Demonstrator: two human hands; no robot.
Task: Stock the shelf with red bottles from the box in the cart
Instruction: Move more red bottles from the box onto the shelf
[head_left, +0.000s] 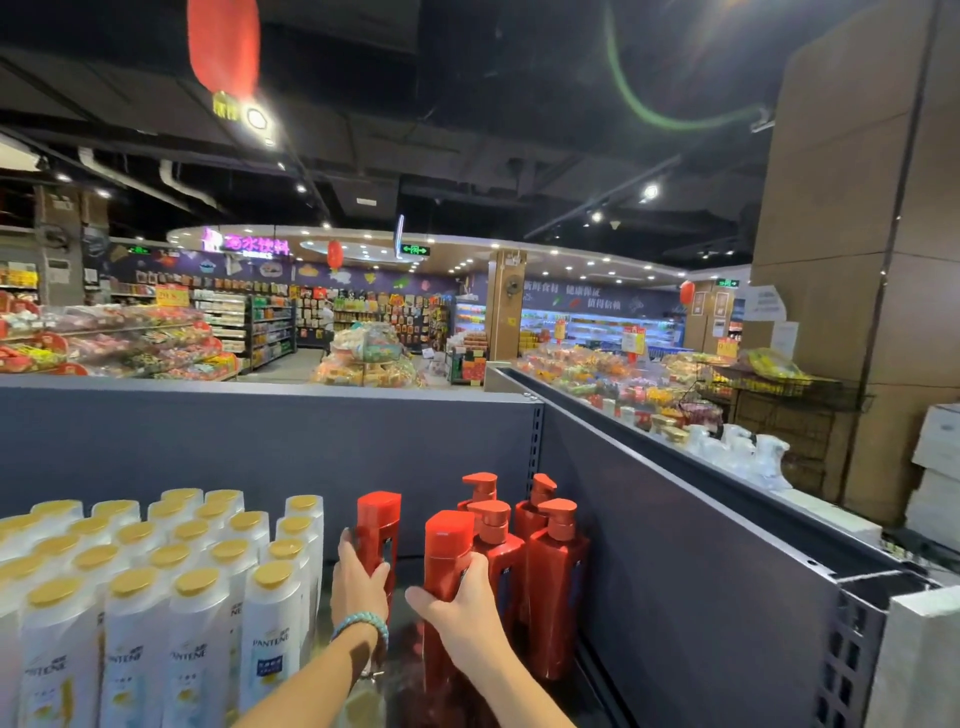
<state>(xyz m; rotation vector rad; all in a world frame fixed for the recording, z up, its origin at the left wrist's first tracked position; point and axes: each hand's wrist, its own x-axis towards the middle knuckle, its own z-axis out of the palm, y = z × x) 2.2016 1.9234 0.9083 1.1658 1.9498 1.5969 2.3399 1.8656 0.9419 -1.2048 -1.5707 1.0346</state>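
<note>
Red bottle (378, 525) upright, cap up, gripped by left hand (358, 582), second red bottle (448, 551) upright, gripped by right hand (462, 608)

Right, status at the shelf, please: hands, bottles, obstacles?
Left hand grips one red bottle, right hand a second red bottle. Both upright, between white bottles and red pump bottles. Nothing blocking the gap.

Dim ceiling, bright spotlights, green lens flare, bowed edges.

Both forearms reach forward. Left hand (361, 579) fingers wrap left red bottle (379, 514); right hand (467, 610) grips right red bottle (448, 545).
</note>
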